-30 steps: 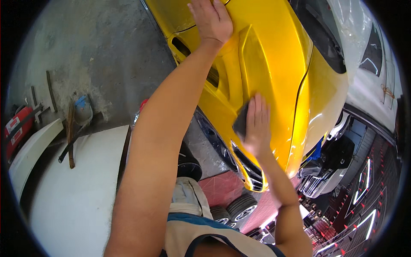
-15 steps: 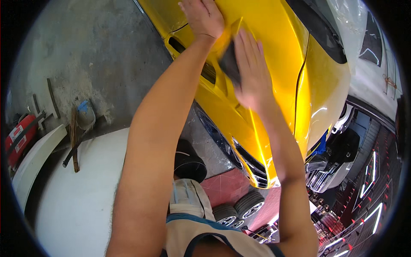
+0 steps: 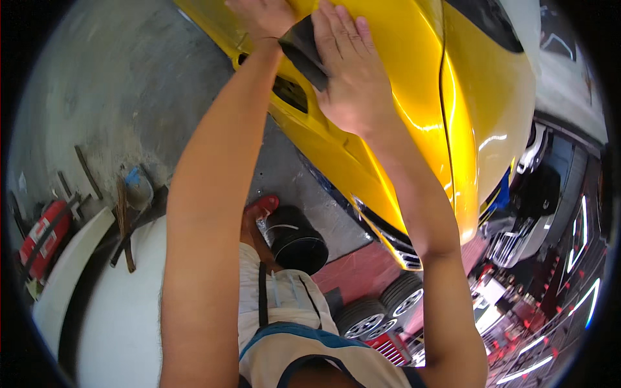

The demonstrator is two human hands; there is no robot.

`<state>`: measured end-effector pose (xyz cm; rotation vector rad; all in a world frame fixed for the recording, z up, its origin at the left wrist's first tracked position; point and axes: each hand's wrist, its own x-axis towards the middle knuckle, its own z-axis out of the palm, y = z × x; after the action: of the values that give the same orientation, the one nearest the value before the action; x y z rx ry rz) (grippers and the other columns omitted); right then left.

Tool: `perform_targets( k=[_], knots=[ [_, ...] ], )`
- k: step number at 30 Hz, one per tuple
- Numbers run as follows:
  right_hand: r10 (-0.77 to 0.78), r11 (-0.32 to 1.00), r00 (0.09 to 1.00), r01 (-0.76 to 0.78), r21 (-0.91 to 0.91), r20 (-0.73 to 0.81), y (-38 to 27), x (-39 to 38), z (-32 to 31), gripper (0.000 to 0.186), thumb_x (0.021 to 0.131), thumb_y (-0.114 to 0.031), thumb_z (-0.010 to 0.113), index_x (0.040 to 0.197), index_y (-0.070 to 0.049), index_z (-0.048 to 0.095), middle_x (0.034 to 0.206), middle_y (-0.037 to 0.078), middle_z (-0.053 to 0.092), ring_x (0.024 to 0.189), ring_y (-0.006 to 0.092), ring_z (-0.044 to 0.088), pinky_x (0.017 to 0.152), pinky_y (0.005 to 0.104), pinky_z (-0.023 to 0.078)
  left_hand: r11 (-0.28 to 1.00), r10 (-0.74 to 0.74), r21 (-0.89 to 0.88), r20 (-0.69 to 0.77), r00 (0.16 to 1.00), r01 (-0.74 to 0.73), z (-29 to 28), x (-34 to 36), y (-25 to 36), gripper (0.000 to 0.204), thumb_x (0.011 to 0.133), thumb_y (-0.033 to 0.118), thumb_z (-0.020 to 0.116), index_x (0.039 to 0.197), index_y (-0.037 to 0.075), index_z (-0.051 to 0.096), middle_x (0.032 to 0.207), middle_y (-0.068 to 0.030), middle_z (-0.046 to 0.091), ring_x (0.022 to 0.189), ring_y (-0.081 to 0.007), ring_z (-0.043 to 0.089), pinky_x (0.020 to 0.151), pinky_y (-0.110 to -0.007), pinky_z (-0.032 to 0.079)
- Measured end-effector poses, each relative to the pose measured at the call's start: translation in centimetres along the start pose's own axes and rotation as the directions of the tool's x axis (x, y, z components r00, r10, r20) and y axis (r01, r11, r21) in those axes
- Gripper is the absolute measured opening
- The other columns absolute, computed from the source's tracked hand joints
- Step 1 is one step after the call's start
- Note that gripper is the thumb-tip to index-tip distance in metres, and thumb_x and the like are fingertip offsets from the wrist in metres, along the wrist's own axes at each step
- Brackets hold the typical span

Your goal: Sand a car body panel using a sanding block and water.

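The yellow car (image 3: 414, 71) stretches across the upper middle, its glossy paint catching bright reflections. My right hand (image 3: 352, 81) lies on its front bodywork, fingers stretched out over a folded dark grey sheet (image 3: 304, 52). That sheet sticks out on the thumb side, held between palm and paint; its exact kind is unclear. At the top edge my left hand (image 3: 262, 16) rests flat on the yellow surface, just left of the sheet, with nothing visible in it. The picture's edge cuts off part of its fingers.
A black bucket (image 3: 297, 246) stands on the floor beside my foot in a red shoe (image 3: 262, 207). Several wheels (image 3: 362, 317) lie below the car's nose. A white panel (image 3: 123, 317), a red cylinder (image 3: 45, 236) and a dustpan (image 3: 137, 187) are at left.
Both hands have shifted up and to the left in the picture, the right carrying the dark sheet along the bodywork. The view has shifted too; the bucket and my foot show more fully.
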<state>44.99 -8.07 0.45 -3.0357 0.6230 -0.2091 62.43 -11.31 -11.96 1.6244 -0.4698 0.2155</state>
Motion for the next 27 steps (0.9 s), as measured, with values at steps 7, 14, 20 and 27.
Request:
perform_targets(
  k=[7, 14, 20, 27],
  knots=[
    [0.361, 0.933, 0.921, -0.357, -0.056, 0.144, -1.3, -20.9, -3.8, 0.102, 0.077, -0.021, 0.078, 0.161, 0.001, 0.024, 0.166, 0.026, 0.026, 0.155, 0.0423, 0.023, 0.126, 0.0559, 0.016, 0.998, -0.009, -0.058, 0.084, 0.996, 0.014, 1.2, 1.2, 1.1, 0.05, 0.109, 0.024, 0.039, 0.151, -0.003, 0.039, 0.161, -0.0251, 0.034, 0.149, -0.0399, 0.031, 0.124, -0.043, 0.024],
    [0.407, 0.899, 0.888, -0.348, 0.268, -0.213, -6.3, -1.3, 1.4, 0.054, 0.09, -0.014, 0.058, 0.139, 0.008, 0.052, 0.147, 0.029, 0.049, 0.14, 0.0415, 0.044, 0.12, 0.0541, 0.029, 0.605, 0.741, 0.383, 0.05, 0.669, -0.699, 0.8, 8.8, -11.1, 0.04, 0.101, 0.035, 0.046, 0.125, 0.004, 0.053, 0.132, -0.0194, 0.053, 0.103, -0.0315, 0.059, 0.092, -0.044, 0.052],
    [0.519, 0.778, 0.852, -0.502, 0.377, 0.063, -5.8, -18.5, -0.2, 0.068, 0.087, -0.017, 0.064, 0.149, 0.002, 0.044, 0.158, 0.025, 0.04, 0.151, 0.0387, 0.034, 0.124, 0.0544, 0.023, 0.901, -0.116, -0.394, 0.186, 0.976, 0.182, -0.3, 4.3, -2.8, 0.043, 0.103, 0.03, 0.038, 0.138, 0.005, 0.041, 0.134, -0.0205, 0.05, 0.114, -0.0338, 0.054, 0.097, -0.047, 0.048],
    [0.881, 0.275, 0.466, -0.637, 0.72, 0.076, -15.7, -49.4, -2.0, 0.053, 0.098, -0.017, 0.048, 0.145, 0.007, 0.046, 0.148, 0.025, 0.049, 0.139, 0.0379, 0.046, 0.114, 0.0508, 0.033, 0.767, -0.191, -0.462, 0.497, 0.846, 0.445, -1.2, 3.2, 1.9, 0.045, 0.101, 0.02, 0.046, 0.142, 0.001, 0.042, 0.138, -0.0173, 0.049, 0.122, -0.0313, 0.05, 0.108, -0.045, 0.041]
  ],
)
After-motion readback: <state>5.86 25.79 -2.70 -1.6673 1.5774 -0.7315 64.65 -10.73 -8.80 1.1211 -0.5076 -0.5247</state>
